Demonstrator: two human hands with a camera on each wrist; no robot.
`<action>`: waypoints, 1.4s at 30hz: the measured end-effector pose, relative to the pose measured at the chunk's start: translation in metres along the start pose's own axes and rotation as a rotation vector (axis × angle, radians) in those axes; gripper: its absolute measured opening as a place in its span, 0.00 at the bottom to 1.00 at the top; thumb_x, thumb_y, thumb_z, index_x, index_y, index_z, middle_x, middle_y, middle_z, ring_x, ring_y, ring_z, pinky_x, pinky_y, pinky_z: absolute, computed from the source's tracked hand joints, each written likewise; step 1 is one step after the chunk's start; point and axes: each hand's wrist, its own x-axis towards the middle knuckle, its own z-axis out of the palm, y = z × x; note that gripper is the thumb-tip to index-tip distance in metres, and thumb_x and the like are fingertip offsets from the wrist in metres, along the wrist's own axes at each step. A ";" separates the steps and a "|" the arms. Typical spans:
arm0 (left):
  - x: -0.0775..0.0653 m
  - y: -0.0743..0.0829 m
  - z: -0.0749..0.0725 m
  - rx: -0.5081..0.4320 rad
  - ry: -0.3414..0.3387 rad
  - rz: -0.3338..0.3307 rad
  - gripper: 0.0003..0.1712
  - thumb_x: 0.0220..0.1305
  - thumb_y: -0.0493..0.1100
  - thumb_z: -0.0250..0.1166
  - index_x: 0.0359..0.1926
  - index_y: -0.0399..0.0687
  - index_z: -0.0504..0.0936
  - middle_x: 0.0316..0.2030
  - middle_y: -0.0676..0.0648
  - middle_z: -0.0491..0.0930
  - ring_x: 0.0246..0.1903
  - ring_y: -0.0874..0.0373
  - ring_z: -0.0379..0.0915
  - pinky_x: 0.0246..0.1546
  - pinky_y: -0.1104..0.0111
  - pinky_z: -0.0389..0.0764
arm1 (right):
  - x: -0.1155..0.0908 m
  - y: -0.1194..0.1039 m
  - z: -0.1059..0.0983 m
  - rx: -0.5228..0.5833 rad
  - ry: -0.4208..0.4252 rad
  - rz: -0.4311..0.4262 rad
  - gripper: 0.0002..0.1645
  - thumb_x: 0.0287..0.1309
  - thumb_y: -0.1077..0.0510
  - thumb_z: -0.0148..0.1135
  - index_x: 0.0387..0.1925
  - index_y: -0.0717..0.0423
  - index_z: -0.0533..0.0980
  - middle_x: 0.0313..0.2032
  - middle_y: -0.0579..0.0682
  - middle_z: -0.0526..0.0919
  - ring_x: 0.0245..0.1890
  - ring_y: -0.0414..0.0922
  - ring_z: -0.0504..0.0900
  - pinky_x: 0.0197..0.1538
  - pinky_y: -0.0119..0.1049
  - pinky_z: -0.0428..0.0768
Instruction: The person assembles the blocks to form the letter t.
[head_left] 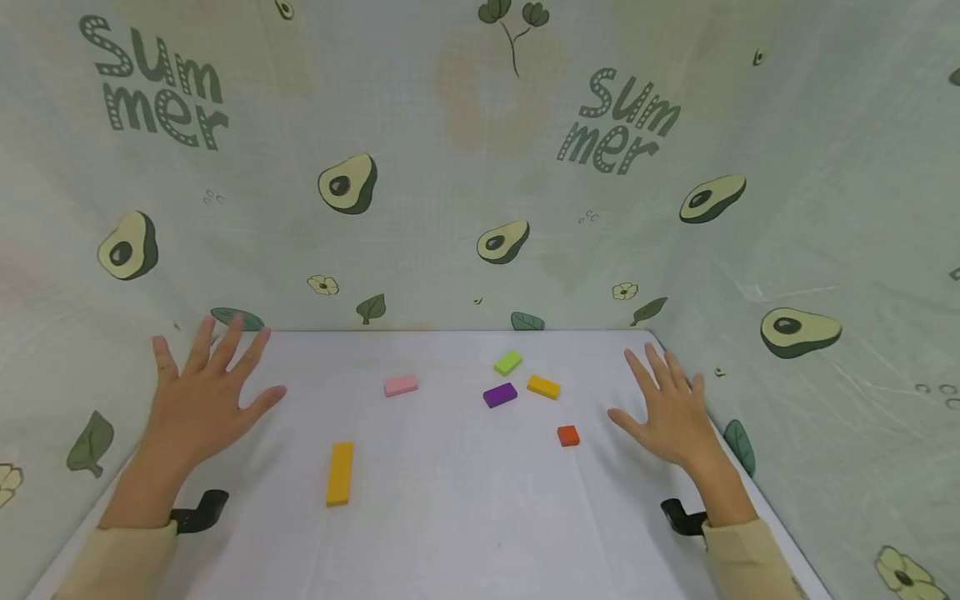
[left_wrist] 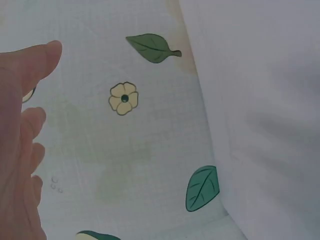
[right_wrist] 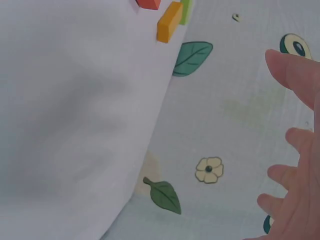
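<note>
My left hand [head_left: 202, 396] is held above the left side of the white table, fingers spread and holding nothing. Nearest to it are a long yellow block [head_left: 340, 473] and a pink block [head_left: 401, 385]. On the right, my right hand [head_left: 671, 412] hovers with its fingers apart, also holding nothing. A small orange-red block [head_left: 568, 436] lies closest to that hand. Behind it sit a shorter yellow block [head_left: 543, 387], a purple block [head_left: 500, 395] and a lime green block [head_left: 507, 362]. In the right wrist view, the yellow block [right_wrist: 170, 22] shows near the top.
The white table [head_left: 450, 533] carries the scattered blocks. A pale cloth [head_left: 420, 250] printed with avocados, leaves and lettering rises along its back and both sides. Black straps [head_left: 201, 511] with a jutting piece sit on both wrists, by the beige sleeves [head_left: 123, 562].
</note>
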 end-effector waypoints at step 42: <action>0.055 0.049 0.064 -0.426 -0.240 0.002 0.53 0.70 0.64 0.70 0.85 0.54 0.55 0.82 0.34 0.54 0.78 0.29 0.52 0.67 0.27 0.64 | 0.057 -0.044 0.029 0.385 -0.164 -0.073 0.55 0.66 0.46 0.74 0.85 0.45 0.54 0.84 0.58 0.52 0.81 0.64 0.55 0.71 0.73 0.65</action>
